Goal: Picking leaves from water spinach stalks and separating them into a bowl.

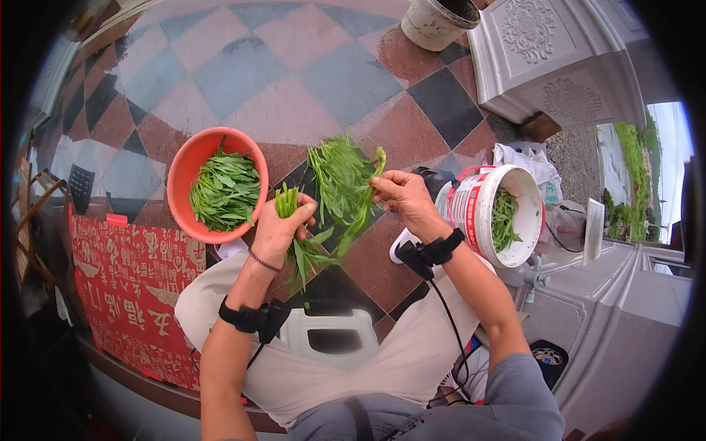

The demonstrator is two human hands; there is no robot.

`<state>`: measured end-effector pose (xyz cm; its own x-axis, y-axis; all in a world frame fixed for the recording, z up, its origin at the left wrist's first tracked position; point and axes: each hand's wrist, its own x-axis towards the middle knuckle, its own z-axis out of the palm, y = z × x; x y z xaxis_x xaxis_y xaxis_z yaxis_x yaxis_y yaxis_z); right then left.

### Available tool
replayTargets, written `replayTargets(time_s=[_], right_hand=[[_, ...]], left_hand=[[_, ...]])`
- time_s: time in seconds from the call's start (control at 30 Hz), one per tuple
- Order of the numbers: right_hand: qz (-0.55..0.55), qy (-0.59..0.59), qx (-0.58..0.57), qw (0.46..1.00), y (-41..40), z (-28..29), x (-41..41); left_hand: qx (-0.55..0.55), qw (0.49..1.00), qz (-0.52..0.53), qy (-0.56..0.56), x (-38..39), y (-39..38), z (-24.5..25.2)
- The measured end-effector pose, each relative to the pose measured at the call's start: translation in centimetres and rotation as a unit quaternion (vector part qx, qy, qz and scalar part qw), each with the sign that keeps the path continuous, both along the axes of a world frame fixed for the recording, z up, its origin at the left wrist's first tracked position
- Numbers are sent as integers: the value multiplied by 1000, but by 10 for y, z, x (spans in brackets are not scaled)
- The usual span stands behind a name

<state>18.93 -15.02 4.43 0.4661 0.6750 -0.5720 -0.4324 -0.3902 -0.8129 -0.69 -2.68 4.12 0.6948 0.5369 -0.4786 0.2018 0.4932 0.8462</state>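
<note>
My left hand [282, 223] grips a bunch of leafy green stems [287, 202], cut ends upward and leaves hanging below the fist. Between thumb and fingers, my right hand [405, 193] pinches a single leafy stalk [361, 215]; its thick end curls above the fingertips and its leaves trail down to the left. Beyond both hands, a loose pile of the same greens [339, 173] lies on the floor tiles. Left of my left hand stands an orange plastic basin [175, 184] with greens laid in it. At the right, a white bucket [532, 220] with red print holds more leaves [504, 218].
A white plastic stool [292, 333] is between my legs. A red mat [132, 297] with printed characters covers the floor at left. A dirty pail [430, 27] stands at the far right, near a carved pillar base [551, 66]. White plastic bags [532, 165] lie behind the bucket.
</note>
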Motion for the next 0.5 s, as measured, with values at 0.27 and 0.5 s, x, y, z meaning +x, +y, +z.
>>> replayTargets(time_s=[0.27, 0.5], right_hand=[[-47, -53, 22, 997, -19, 2, -43], [27, -82, 30, 996, -9, -20, -42]], left_hand=[[22, 993, -115, 3, 15, -23, 1], [40, 999, -23, 19, 25, -23, -10]])
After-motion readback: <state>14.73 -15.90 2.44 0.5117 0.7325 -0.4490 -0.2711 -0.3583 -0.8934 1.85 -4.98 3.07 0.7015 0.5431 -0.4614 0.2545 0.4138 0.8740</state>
